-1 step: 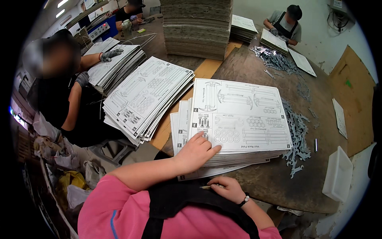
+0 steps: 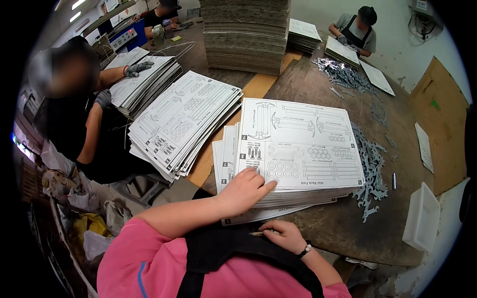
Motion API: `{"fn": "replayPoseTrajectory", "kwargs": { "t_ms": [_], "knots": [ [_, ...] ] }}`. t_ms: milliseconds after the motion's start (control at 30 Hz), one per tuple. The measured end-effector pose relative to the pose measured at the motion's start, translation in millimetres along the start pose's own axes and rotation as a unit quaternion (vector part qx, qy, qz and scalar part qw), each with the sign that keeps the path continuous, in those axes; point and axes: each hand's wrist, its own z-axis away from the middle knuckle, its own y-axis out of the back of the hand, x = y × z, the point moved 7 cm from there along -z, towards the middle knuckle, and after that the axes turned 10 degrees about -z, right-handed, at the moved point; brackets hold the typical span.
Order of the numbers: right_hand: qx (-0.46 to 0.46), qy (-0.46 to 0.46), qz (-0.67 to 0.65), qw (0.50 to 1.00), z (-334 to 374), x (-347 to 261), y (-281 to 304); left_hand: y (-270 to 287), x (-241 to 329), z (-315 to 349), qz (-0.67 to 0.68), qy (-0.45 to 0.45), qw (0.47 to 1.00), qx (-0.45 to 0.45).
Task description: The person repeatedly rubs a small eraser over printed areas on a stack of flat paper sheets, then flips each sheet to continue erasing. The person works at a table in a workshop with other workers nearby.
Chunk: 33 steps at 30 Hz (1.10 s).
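A thick stack of white printed sheets [image 2: 298, 139] lies on the table in front of me, showing line drawings of bolts, nuts and anchor-like parts. My left hand [image 2: 244, 188] rests on its near left corner, thumb and fingers apart, with nothing visible in it. Close to the table's near edge, against my black apron [image 2: 223, 243], my right hand [image 2: 285, 236] is curled. A small yellowish tip pokes out from its fingers; the rest is hidden. Heaped right of the stack are loose grey open-end wrenches [image 2: 370, 174].
A second fanned stack of sheets [image 2: 186, 119] lies to the left, beside a seated co-worker's gloved hands [image 2: 139, 68]. Tall cardboard piles [image 2: 246, 37] stand at the back. Right of the wrenches are a small metal cylinder [image 2: 395, 181] and a white plastic tray [image 2: 421, 218]. Another co-worker [image 2: 358, 32] sits far right.
The fingertips of my left hand have drawn back slightly toward me on the top sheet. My right hand stays where it was.
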Motion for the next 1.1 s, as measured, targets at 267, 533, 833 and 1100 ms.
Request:
{"fn": "replayPoseTrajectory", "kwargs": {
  "t_ms": [267, 533, 833, 1100],
  "knots": [
    [-0.004, -0.010, -0.021, 1.000, -0.6, 2.5, -0.5, 13.6, 0.8, -2.4, 0.101, -0.011, 0.991, -0.088],
    [-0.020, -0.026, -0.006, 0.999, -5.9, 6.6, -2.7, 100.2, -86.0, 35.9, -0.063, 0.143, 0.957, 0.245],
    [-0.040, -0.041, -0.005, 0.998, -19.3, 3.7, -7.6, 24.2, -174.0, 123.2, -0.177, 0.386, 0.900, 0.097],
    [0.029, 0.021, 0.066, 0.997, -30.0, -30.6, 27.9, 10.2, -146.7, 76.8, 0.019, 0.273, 0.955, 0.115]
  ]
}}
